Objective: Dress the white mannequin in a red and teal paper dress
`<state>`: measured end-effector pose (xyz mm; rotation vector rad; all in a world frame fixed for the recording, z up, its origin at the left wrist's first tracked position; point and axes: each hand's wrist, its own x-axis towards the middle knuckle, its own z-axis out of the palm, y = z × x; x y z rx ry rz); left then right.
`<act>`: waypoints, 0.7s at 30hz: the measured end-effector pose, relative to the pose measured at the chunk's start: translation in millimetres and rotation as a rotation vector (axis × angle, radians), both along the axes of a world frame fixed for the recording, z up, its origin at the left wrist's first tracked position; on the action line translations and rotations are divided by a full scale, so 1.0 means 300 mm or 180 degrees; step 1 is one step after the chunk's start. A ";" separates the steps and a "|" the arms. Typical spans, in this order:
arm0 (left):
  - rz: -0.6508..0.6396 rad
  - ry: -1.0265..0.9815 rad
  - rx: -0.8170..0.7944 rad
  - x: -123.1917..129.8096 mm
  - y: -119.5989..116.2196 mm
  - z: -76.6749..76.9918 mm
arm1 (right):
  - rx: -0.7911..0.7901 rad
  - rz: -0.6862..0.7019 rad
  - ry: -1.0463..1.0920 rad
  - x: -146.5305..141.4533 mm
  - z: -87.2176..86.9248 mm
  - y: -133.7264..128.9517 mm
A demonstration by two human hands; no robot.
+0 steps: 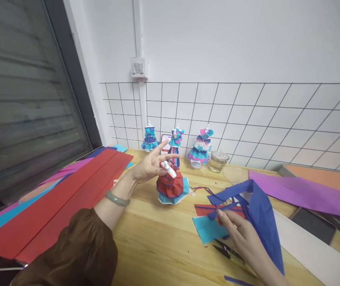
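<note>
A small white mannequin (pixel 170 170) in a red puffed paper dress (pixel 170 186) with a light blue hem leans left on the table. My left hand (pixel 149 166) holds it near the neck, thumb on the near side, index and middle fingers stretched out past it. Over on the right, my right hand (pixel 238 228) pinches a small piece of dark blue crepe paper (pixel 213 215). Below those fingertips lie a light blue paper piece (pixel 205 230) and a red one (pixel 201 209). Scissors (pixel 228 254) rest partly hidden under my right hand.
Three dressed mannequins (pixel 199 149) and a phone (pixel 166 143) stand at the back beside a glass jar (pixel 218 162). Red paper sheets (pixel 68 198) cover the left side. A dark blue strip (pixel 263 222), purple paper (pixel 301 194) and a white board (pixel 309 250) lie right.
</note>
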<state>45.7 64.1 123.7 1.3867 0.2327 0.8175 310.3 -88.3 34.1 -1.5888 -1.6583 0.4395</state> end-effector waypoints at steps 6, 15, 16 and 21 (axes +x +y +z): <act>-0.0312 0.0038 -0.0018 0.040 -0.013 0.016 | 0.1115 0.0728 -0.0293 -0.140 0.347 0.075; -0.0542 0.0022 0.0016 0.056 0.000 0.010 | 0.1096 0.1875 -0.0997 -0.262 0.500 0.183; -0.0497 -0.0004 0.0035 0.055 0.005 0.002 | 0.1104 0.1884 -0.0961 -0.261 0.498 0.187; -0.0141 -0.0306 0.0300 0.061 0.019 -0.041 | 0.1075 0.1453 -0.0957 -0.244 0.500 0.217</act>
